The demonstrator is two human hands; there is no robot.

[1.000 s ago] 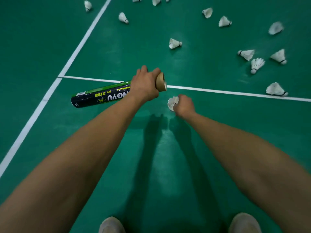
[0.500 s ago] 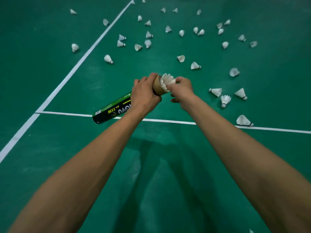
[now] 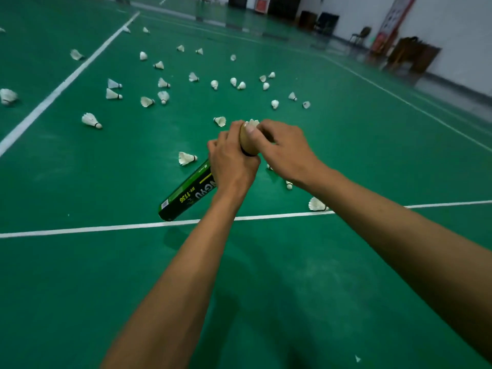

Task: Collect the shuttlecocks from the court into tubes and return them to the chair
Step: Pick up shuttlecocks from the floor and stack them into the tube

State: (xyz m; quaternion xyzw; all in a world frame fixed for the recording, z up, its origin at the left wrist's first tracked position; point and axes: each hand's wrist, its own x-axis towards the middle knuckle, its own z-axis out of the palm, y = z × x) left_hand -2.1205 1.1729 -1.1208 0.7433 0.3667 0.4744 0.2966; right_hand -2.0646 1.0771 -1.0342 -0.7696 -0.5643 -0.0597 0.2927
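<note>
Lying scattered over the green floor (image 3: 80,288), loose shuttlecocks (image 3: 91,120) spread from nine o'clock at the far left edge, across a white sideline (image 3: 66,83) that runs up toward twelve, and on to a denser patch at about eleven to one o'clock beyond the hands. A second white line (image 3: 106,228) crosses the floor from left to right below them. One loose one (image 3: 186,158) lies just beside the tube (image 3: 191,193), at its ten o'clock. The tube is held in the air, tilted, with its dark closed end low toward seven o'clock and its bare cardboard mouth raised toward one o'clock; green and black print with yellow letters covers the body. The left hand (image 3: 231,161) grips the tube high up, fingers wrapped round it just under the cardboard end. A shuttlecock (image 3: 252,123) sits in the mouth, only its white feather tips showing above the rim. The right hand (image 3: 285,153) meets it from three o'clock, fingers curled over the feathers and the thumb (image 3: 250,133) against the rim. Below that wrist, at five o'clock, another loose one (image 3: 316,204) rests on the cross line. Far off at one to two o'clock a chair (image 3: 360,35) stands near a pale wall (image 3: 466,35).
</note>
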